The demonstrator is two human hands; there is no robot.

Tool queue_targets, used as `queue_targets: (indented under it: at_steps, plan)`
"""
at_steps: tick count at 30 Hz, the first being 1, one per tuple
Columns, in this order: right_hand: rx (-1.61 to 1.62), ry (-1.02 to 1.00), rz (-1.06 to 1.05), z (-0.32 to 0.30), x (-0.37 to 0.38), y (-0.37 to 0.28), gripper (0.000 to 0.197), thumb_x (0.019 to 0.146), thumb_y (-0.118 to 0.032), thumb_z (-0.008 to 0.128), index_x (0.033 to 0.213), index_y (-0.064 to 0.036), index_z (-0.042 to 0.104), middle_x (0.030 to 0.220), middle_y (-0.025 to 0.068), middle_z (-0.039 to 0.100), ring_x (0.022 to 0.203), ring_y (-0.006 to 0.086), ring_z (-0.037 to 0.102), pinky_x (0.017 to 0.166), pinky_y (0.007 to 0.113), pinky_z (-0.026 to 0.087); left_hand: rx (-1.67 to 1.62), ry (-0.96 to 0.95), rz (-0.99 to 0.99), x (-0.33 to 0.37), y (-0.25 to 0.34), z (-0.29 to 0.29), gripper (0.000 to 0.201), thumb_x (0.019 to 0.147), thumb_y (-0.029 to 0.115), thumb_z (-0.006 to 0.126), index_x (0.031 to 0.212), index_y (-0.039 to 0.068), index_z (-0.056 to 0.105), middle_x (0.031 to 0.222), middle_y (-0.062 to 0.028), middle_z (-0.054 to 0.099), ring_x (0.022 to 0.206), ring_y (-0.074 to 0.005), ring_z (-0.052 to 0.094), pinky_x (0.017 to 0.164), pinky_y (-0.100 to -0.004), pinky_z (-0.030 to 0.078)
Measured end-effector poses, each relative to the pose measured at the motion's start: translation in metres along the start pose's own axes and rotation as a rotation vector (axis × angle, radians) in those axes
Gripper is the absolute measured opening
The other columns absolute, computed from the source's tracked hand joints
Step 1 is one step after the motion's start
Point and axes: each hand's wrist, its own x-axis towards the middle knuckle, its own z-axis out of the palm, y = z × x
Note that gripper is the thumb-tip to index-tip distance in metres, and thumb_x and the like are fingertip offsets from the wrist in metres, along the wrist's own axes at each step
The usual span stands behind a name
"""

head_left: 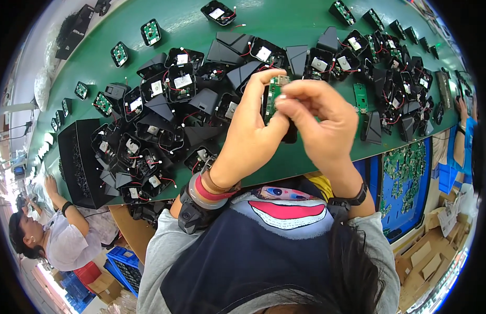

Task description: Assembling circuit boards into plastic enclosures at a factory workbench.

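Observation:
Above the near part of the green table, my left hand [248,138] is closed round a black plastic housing [290,136] with a green circuit board [274,94] at its open face. My right hand [326,123] is at the board's right side, thumb and forefinger pinched together close to its upper part. Whatever lies between those fingertips is too small to make out. Much of the housing is hidden behind both hands. Just right of my right hand, a loose green circuit board [361,97] lies on the table.
Piled black housings with red wires [181,81] spread across the table [277,15]. A black bin [81,157] stands left, near a co-worker [65,238]. At right are a blue tray [380,209] of circuit boards, cardboard boxes [420,261] and another person's arm [459,144].

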Motion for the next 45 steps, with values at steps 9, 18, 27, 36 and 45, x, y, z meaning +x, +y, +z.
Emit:
queue_targets:
  at_steps: [9,18,27,36,45]
  plan:
    - [-0.504,-0.017,-0.297,-0.02,-0.003,-0.011,0.012,0.075,0.001,0.069,0.086,-0.0019,0.065,0.081,0.0049,0.053,0.075,0.0149,0.053,0.063,0.025,0.042,-0.222,0.032,-0.031,-0.005,0.005,0.002,0.038,0.075,0.0,0.052,0.112,0.0,0.047,0.093,-0.006,0.055,0.08,-0.0113,0.053,0.072,-0.0261,0.045]
    - [-0.649,-0.043,-0.455,-0.015,-0.002,-0.01,0.015,0.072,0.002,0.07,0.085,-0.0016,0.063,0.083,0.0078,0.055,0.072,0.0201,0.055,0.06,0.028,0.044,0.0,0.076,0.141,-0.003,-0.001,0.003,0.041,0.072,-0.002,0.049,0.113,-0.001,0.047,0.09,-0.0135,0.056,0.076,-0.023,0.057,0.071,-0.0305,0.047]
    - [-0.555,-0.055,-0.502,-0.013,-0.001,-0.005,0.016,0.072,0.007,0.067,0.085,0.0003,0.062,0.085,0.01,0.063,0.077,0.0227,0.061,0.066,0.029,0.049,-0.183,0.033,-0.017,-0.005,0.003,0.0,0.038,0.076,0.0,0.051,0.114,0.0,0.045,0.088,-0.0054,0.055,0.076,-0.0121,0.053,0.067,-0.0281,0.046]
    - [-0.203,-0.057,-0.457,-0.011,-0.002,0.016,0.012,0.076,0.01,0.062,0.084,0.0013,0.061,0.085,0.0129,0.065,0.081,0.0212,0.062,0.071,0.028,0.05,-0.444,-0.095,-0.263,-0.003,0.01,-0.006,0.039,0.078,-0.002,0.049,0.116,0.002,0.043,0.093,-0.0016,0.051,0.08,-0.006,0.048,0.066,-0.0221,0.044]
    - [-0.007,-0.255,-0.219,-0.04,-0.005,0.004,0.013,0.072,0.011,0.063,0.081,0.0014,0.064,0.09,0.013,0.067,0.08,0.0179,0.061,0.069,0.026,0.048,-0.079,-0.078,0.136,0.001,0.009,-0.004,0.038,0.073,-0.002,0.05,0.111,-0.002,0.053,0.094,-0.009,0.06,0.086,-0.0129,0.057,0.078,-0.026,0.046]
